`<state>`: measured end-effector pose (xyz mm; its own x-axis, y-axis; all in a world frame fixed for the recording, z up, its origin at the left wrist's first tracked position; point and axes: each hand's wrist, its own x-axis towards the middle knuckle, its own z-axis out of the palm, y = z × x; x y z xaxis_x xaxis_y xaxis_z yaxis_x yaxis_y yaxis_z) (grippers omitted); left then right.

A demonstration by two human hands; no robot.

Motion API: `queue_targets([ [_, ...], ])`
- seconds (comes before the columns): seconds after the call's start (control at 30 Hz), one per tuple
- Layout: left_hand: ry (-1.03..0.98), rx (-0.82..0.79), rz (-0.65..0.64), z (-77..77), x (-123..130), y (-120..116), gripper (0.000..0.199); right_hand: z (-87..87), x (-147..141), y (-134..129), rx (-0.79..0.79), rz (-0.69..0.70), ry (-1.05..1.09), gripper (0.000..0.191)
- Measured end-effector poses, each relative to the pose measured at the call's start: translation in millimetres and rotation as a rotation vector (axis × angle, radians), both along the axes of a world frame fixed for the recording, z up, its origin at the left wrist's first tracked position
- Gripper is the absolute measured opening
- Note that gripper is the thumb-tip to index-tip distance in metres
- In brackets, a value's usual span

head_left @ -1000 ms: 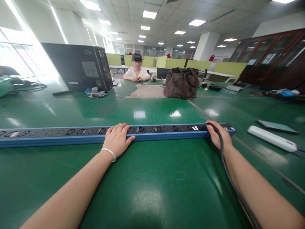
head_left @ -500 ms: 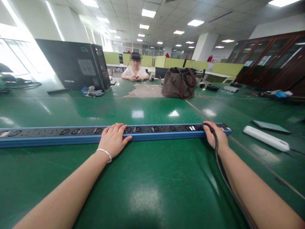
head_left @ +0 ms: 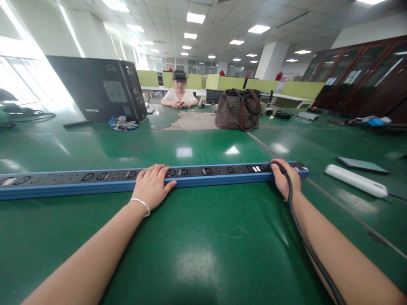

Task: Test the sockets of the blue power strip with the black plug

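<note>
A long blue power strip (head_left: 216,183) with a black socket face lies across the green table, running off the left edge of view. My left hand (head_left: 152,182) grips it near the middle, fingers over the top and thumb along the near side. Near the strip's right end, my right hand (head_left: 288,178) is closed around the black plug (head_left: 276,166) of a power cord, at the socket face. How far the plug sits in a socket is hidden by the fingers. The black cord (head_left: 295,224) hangs from it along my right forearm.
To the right lie a white bar-shaped device (head_left: 356,181) and a flat pale-green object (head_left: 362,165). Further back stand a black computer case (head_left: 95,89), gloves (head_left: 123,123) and a brown bag (head_left: 237,111). Another person (head_left: 179,95) sits at the table's far side.
My right hand has shifted very slightly, still at the same spot on the strip. The strip's left part appears a little lower in view. My left hand stays in place.
</note>
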<state>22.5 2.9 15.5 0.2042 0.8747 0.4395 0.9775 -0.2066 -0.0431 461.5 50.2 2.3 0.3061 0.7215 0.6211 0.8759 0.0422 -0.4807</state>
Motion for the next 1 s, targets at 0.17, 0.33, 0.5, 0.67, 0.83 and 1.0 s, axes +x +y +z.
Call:
queue_targets([
  [0.17, -0.008, 0.0, -0.004, 1.2, 1, -1, 0.05, -2.0, 2, 1, 0.01, -0.027, -0.035, 0.039],
  [0.33, -0.008, -0.009, 0.008, 1.4, 1, -1, 0.05, -4.0, 5, 2, 0.006, -0.036, -0.087, 0.04],
  [0.5, 0.01, 0.002, 0.009, -0.2, 0, 0, 0.05, -6.8, 7, 2, 0.013, -0.058, -0.135, 0.045],
  [0.67, 0.017, 0.008, 0.009, -0.7, 0, 0, 0.05, -0.5, 2, 1, 0.06, -0.065, 0.002, 0.046],
  [0.83, 0.023, 0.011, 0.007, -0.3, 0, 0, 0.05, 4.5, 13, 3, 0.259, -0.096, 0.338, 0.055],
  [1.0, 0.035, 0.004, 0.014, 0.7, 0, 0, 0.05, 1.2, 29, 1, 0.253, -0.078, 0.235, 0.049],
])
